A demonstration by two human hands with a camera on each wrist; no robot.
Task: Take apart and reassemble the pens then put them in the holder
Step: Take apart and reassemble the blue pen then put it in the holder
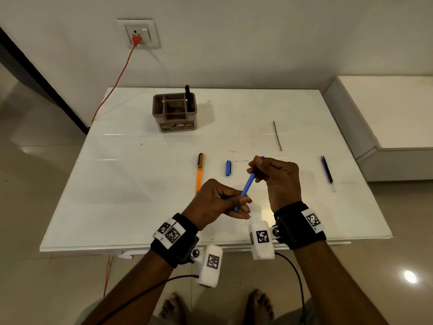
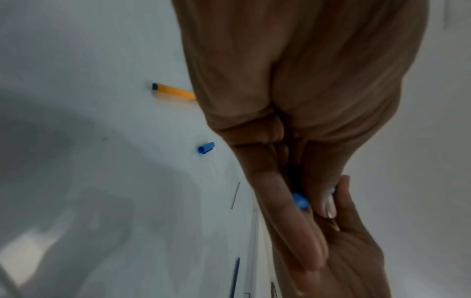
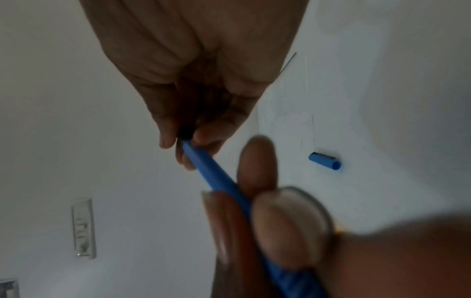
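Observation:
Both hands hold one blue pen barrel (image 1: 246, 185) slantwise above the table's front half. My left hand (image 1: 241, 204) pinches its lower end; the left wrist view shows the blue pen barrel (image 2: 300, 200) between thumb and fingers. My right hand (image 1: 254, 169) grips the upper end, where a dark section (image 3: 185, 134) meets the blue pen barrel (image 3: 216, 178). A blue cap (image 1: 228, 168) lies loose on the table, with an orange pen (image 1: 199, 173) to its left. The brown holder (image 1: 174, 112) stands at the back with a black pen (image 1: 187, 96) upright in it.
A thin dark refill (image 1: 277, 136) lies at the right middle of the white table (image 1: 131, 184). A dark blue pen (image 1: 327, 170) lies near the right edge. An orange cable (image 1: 117, 83) runs from the wall socket (image 1: 138, 34) past the table's back left corner.

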